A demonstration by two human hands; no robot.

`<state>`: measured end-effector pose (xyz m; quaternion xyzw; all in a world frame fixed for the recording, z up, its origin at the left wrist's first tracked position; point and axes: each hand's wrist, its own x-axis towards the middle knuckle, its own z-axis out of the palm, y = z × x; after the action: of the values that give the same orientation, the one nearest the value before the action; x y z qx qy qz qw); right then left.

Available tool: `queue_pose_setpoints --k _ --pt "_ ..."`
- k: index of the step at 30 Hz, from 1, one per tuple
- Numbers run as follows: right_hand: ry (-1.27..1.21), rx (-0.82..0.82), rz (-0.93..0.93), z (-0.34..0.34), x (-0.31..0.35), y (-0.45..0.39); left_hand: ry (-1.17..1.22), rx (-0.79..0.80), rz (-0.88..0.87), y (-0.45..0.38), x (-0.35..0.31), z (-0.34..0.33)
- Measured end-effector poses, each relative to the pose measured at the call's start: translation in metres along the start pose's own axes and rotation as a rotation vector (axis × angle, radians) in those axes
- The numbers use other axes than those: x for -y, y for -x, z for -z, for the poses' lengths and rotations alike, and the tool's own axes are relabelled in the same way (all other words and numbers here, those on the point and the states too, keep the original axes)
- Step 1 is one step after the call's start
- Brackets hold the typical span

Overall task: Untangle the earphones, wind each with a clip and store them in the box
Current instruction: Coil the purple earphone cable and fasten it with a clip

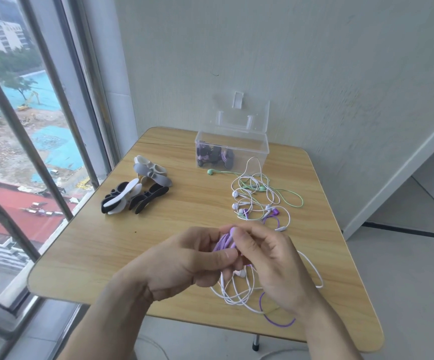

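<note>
I see wooden worktop (pixel 189 203) with rounded corners, set against window and wall. Clear plastic box (pixel 232 149) at far edge, lid up, dark and purple wound bundles inside. Heap of cable clips (pixel 139 189), black, grey, white, on far left. Tangle of white, green, purple earphones (pixel 258 197) right of centre, just in front of box. More white and purple cable (pixel 239 294) loops on near edge, purple strand hanging over it.

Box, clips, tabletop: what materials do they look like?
Box: clear rigid plastic, glossy; contents show through its walls. Clips: matte black, grey and white, rounded; probably silicone or soft plastic, unclear which. Tabletop: light wood-grain, smooth; likely laminate.
</note>
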<state>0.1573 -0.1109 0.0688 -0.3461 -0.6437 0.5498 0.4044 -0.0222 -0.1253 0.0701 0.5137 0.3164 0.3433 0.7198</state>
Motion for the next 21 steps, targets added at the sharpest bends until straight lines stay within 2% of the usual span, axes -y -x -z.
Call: queue_pose_setpoints --k 5,10,14,17,21 --pt "0.095 -0.027 0.006 -0.002 -0.002 0.000 -0.097 -0.107 0.023 0.000 -0.002 -0.004" --pt "0.140 -0.100 -0.016 -0.002 -0.007 -0.001 -0.019 -0.469 0.034 -0.006 0.001 -0.002" --pt "0.176 -0.165 -0.060 -0.005 -0.013 -0.001 -0.231 -0.454 0.012 -0.006 0.004 -0.006" --pt "0.214 -0.224 -0.067 -0.007 -0.016 -0.003 -0.303 -0.523 -0.050 -0.008 0.007 -0.009" --pt "0.169 -0.185 -0.073 -0.012 -0.015 -0.004 -0.683 -0.598 -0.153 -0.009 0.007 -0.012"
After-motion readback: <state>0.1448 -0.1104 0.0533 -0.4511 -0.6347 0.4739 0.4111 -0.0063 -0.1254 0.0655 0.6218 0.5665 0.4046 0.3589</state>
